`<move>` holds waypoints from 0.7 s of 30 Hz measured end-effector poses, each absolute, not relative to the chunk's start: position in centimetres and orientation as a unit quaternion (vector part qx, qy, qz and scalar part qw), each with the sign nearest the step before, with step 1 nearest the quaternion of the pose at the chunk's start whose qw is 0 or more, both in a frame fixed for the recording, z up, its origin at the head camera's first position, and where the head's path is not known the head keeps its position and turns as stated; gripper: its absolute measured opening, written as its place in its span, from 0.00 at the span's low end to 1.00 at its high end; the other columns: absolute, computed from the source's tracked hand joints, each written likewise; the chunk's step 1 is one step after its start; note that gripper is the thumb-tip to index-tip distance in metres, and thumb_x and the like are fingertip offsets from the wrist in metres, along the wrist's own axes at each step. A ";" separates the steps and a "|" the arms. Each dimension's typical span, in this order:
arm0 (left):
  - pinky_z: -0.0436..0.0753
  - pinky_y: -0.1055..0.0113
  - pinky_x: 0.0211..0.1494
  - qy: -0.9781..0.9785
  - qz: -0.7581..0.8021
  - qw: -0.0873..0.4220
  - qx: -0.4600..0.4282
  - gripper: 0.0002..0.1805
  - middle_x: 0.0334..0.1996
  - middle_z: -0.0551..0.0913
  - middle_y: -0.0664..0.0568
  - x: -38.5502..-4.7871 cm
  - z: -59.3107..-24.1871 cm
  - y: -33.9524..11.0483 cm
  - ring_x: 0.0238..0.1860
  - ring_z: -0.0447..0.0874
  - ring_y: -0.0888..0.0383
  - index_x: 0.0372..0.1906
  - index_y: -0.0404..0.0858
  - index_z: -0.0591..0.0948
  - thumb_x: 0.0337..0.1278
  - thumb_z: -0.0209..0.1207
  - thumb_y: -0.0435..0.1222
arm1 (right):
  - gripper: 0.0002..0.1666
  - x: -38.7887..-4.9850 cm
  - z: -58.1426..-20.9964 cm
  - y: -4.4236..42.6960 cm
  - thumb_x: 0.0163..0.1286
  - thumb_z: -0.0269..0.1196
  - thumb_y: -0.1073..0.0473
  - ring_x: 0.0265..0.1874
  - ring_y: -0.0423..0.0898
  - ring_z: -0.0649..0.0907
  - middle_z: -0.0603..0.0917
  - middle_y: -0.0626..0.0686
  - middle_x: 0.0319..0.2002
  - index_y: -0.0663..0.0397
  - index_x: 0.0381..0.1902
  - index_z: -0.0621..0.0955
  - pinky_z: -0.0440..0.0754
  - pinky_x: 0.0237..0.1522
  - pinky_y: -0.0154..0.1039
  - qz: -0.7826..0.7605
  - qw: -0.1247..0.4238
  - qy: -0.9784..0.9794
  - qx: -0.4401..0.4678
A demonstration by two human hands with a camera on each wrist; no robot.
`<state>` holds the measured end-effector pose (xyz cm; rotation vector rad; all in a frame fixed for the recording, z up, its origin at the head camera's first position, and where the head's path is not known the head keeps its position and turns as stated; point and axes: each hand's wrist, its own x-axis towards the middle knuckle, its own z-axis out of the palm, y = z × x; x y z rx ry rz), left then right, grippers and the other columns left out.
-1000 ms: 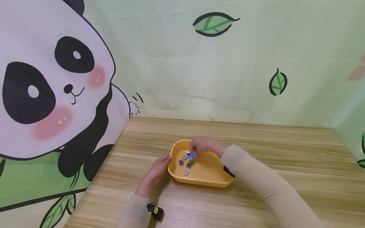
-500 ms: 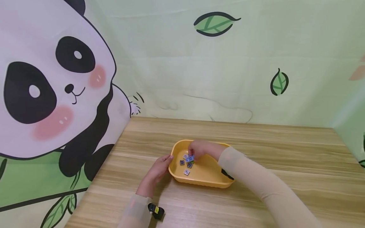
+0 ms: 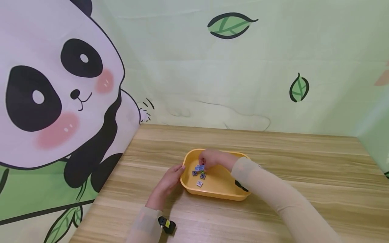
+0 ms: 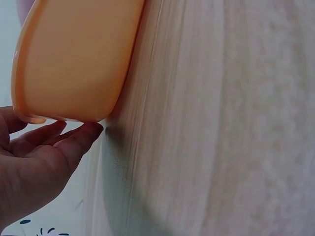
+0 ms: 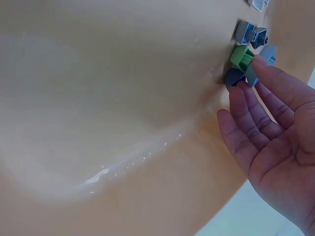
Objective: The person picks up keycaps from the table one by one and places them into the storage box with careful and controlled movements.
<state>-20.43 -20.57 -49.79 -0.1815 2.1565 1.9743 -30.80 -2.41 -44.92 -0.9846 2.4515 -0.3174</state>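
An orange tray [image 3: 215,195] stands on the wooden table. At its left end my left hand [image 3: 166,182] grips the rim; in the left wrist view the hand's [image 4: 42,164] thumb and fingers lie around the tray's edge [image 4: 69,64]. My right hand [image 3: 212,158] is inside the tray and pinches a light-blue piece [image 3: 200,168]. In the right wrist view this hand [image 5: 283,132] holds the blue piece [image 5: 252,74] between thumb and fingers, close against a green piece [image 5: 240,57] and a dark blue piece [image 5: 234,77].
Small grey pieces [image 3: 202,176] and a pale square piece [image 3: 199,183] lie in the tray's left half. A black device [image 3: 167,225] is at the left wrist. Behind the table [image 3: 288,145] hangs a cloth with a panda [image 3: 91,81] and leaves.
My right hand has moved slightly left with the blue piece, which now lies over or near the upper-left pieces. My left hand keeps its hold on the rim.
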 end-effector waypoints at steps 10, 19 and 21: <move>0.85 0.52 0.63 0.737 0.664 0.100 -0.075 0.27 0.67 0.71 0.20 -20.7 -50.0 -20.5 0.65 0.78 0.34 0.72 0.17 0.61 0.82 0.42 0.34 | 0.18 -31.0 -42.2 -1.4 0.61 0.70 0.68 0.37 0.44 0.79 0.86 0.56 0.41 0.61 0.50 0.84 0.79 0.42 0.32 -0.120 0.227 0.891 -0.376; 0.84 0.52 0.64 0.739 0.663 0.102 -0.065 0.28 0.68 0.70 0.21 -20.8 -49.9 -20.5 0.67 0.76 0.35 0.73 0.17 0.60 0.83 0.41 0.35 | 0.17 -30.3 -37.6 1.5 0.68 0.67 0.65 0.43 0.48 0.82 0.86 0.58 0.44 0.65 0.53 0.83 0.83 0.49 0.38 -0.171 0.187 0.886 -0.389; 0.84 0.52 0.64 0.738 0.664 0.101 -0.063 0.28 0.68 0.70 0.21 -20.8 -49.8 -20.5 0.66 0.76 0.35 0.73 0.17 0.60 0.83 0.41 0.35 | 0.17 -30.0 -36.6 2.4 0.68 0.66 0.65 0.44 0.49 0.82 0.86 0.59 0.44 0.65 0.53 0.82 0.83 0.50 0.39 -0.201 0.192 0.877 -0.391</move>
